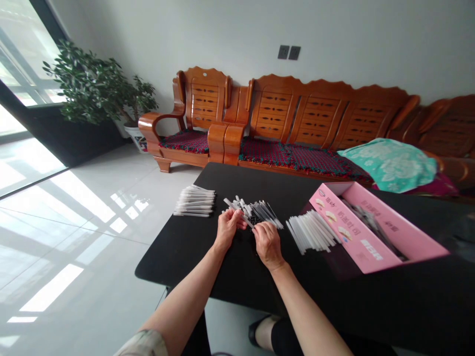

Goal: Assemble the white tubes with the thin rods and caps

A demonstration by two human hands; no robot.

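Observation:
Over the black table (185, 247), my left hand (229, 227) is closed around a slim white pen-like tube (248, 221). My right hand (267, 243) pinches the near end of the same tube, fingertips together. Just beyond my hands lies a pile of short white pieces (241, 202) with small black parts, partly hidden by my fingers. Beside it is a bundle of thin dark-and-silver sticks (266, 211). Left of my hands sits a neat stack of white pen-like sticks (195, 200). Translucent white tubes (311, 231) lie in a row to the right.
An open pink box (356, 242) holding dark, thin contents stands on the table's right side. Behind the table runs a wooden sofa (297, 111) with woven seat covers and a turquoise cloth (393, 163). A potted plant (96, 89) stands by the glass door at left.

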